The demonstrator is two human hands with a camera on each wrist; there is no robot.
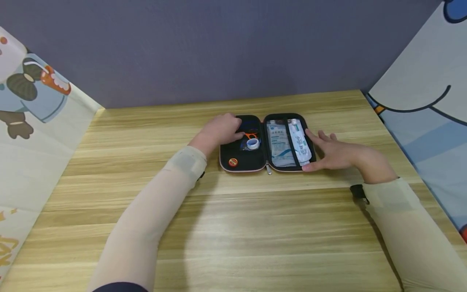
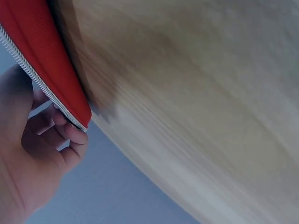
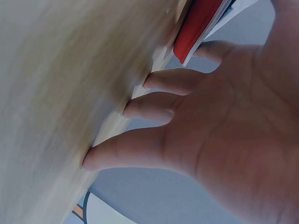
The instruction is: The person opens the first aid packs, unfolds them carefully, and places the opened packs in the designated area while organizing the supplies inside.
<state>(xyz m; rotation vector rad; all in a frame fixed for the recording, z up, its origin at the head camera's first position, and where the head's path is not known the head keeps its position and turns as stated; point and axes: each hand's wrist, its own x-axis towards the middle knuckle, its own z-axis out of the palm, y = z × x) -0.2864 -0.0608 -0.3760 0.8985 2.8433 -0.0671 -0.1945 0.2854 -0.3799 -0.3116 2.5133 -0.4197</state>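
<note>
A small zip first-aid case [image 1: 244, 165], black inside and red outside, lies unfolded on the table. My left hand [image 1: 222, 129] reaches over its left half, fingers curled inside the rim and thumb beside orange-handled scissors [image 1: 250, 136]. In the left wrist view the curled fingers [image 2: 70, 135] show past the zipper edge; I cannot tell whether they pinch anything. A white tape roll [image 1: 253, 144] sits below the scissors. The right half holds flat packets [image 1: 280, 142] under a black strap. My right hand [image 1: 330, 153] spreads its fingers at that half's right edge, thumb at the front corner, some fingertips on the table.
The wooden table [image 1: 233, 235] meets a dark blue-grey wall [image 1: 233, 52] behind the case. Cartoon-printed panels stand at the left [image 1: 33, 134] and right [image 1: 412, 81]. A zipper pull [image 1: 268, 169] hangs at the front of the case's fold.
</note>
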